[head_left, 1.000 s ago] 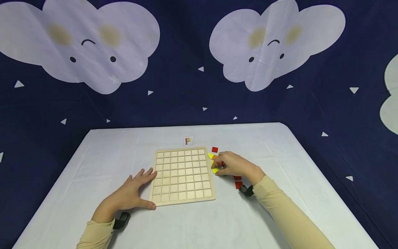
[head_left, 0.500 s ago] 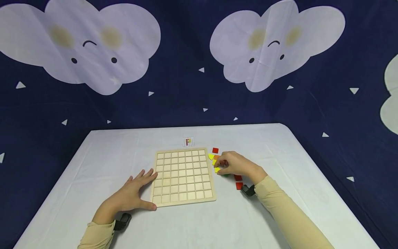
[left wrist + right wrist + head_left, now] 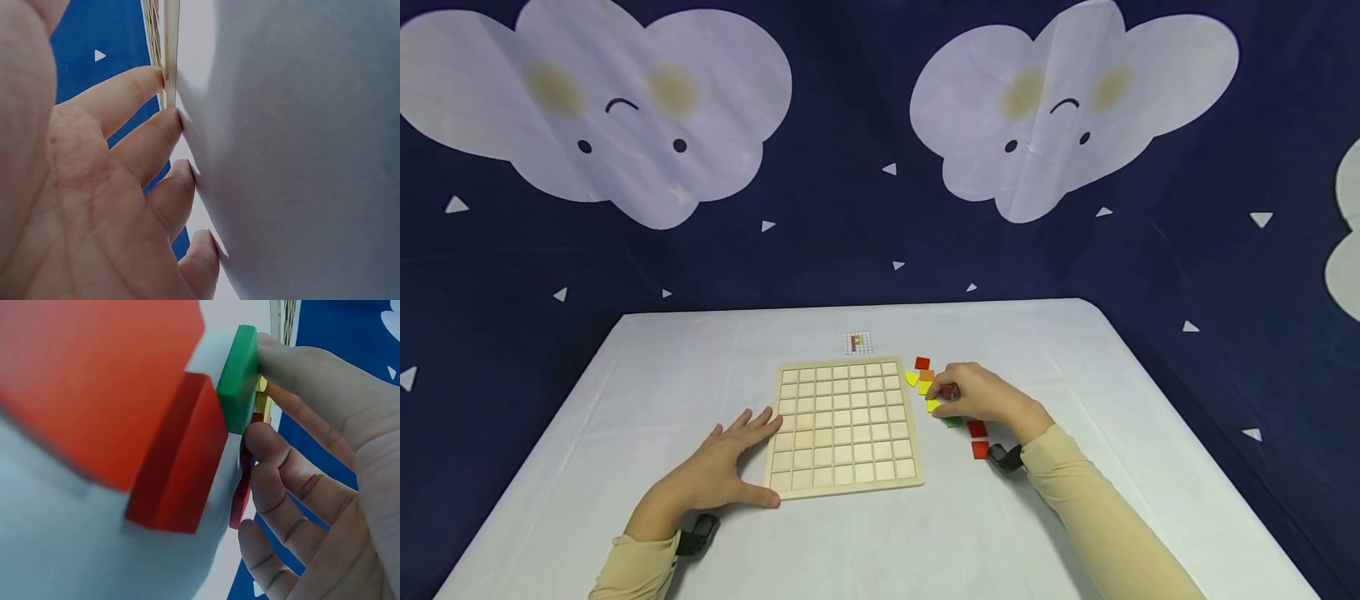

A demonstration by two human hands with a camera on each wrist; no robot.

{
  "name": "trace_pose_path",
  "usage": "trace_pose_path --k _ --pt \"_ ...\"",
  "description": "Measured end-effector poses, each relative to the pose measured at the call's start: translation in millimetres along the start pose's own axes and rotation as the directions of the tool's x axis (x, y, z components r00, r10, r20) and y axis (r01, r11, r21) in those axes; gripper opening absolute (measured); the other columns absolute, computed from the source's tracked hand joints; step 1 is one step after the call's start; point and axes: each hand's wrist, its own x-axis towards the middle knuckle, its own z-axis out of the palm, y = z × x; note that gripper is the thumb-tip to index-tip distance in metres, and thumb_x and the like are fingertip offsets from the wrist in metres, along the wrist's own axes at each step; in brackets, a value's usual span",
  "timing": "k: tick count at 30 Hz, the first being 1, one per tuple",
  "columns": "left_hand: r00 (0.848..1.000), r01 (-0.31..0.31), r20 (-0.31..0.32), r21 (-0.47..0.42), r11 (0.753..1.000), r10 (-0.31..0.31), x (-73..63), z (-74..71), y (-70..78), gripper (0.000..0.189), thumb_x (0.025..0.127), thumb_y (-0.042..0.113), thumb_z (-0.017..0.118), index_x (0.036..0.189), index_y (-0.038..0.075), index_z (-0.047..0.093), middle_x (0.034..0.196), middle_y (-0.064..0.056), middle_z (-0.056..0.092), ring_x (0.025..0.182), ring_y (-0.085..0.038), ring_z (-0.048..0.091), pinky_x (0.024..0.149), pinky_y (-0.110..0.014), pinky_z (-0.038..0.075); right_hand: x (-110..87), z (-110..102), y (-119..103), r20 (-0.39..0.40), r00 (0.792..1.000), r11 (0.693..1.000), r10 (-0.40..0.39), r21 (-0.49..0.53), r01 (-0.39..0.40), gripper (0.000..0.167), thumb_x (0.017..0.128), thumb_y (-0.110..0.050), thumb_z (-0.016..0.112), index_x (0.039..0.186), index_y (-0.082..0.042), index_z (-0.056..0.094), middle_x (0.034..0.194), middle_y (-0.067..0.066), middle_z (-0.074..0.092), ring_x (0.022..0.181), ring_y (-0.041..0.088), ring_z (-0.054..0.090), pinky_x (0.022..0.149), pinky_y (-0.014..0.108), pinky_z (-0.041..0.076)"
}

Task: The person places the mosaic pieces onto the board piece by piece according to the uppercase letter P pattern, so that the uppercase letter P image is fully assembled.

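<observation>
My left hand lies spread with its fingertips and thumb at the left edge of the wooden grid board. In the left wrist view, straight fingers reach the board's edge. On the board's right side, my right hand has curled fingers, and its thumb and index finger pinch a yellow tile, mostly covered. A second yellow tile touches the index finger. In the right wrist view the thumb is close against a green tile, and a red tile is beside the curled fingers.
An orange tile, a rounded yellow piece and a red tile lie beyond the hand. Two red tiles lie near the right wrist. A small printed pattern card is behind the board on the white table.
My right hand has shifted slightly right, away from the board, and the yellow and orange tiles have slid with it. More of the green tile shows. The left hand stays at the board.
</observation>
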Motion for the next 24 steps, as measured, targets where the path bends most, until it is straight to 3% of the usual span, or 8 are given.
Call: trace_pose_path --k 24 --pt "1.0 -0.003 -0.01 0.011 1.0 0.003 -1.0 2.5 -0.4 0.12 0.064 0.058 0.098 0.162 0.01 0.048 0.173 -0.021 0.036 0.16 -0.058 0.022 0.12 -0.086 0.014 1.9 1.6 2.1 0.021 1.0 0.999 -0.019 0.046 0.018 0.018 0.089 -0.018 0.088 0.103 -0.012 0.077 0.094 -0.003 0.068 0.084 0.009 0.059 0.076 0.023 0.054"
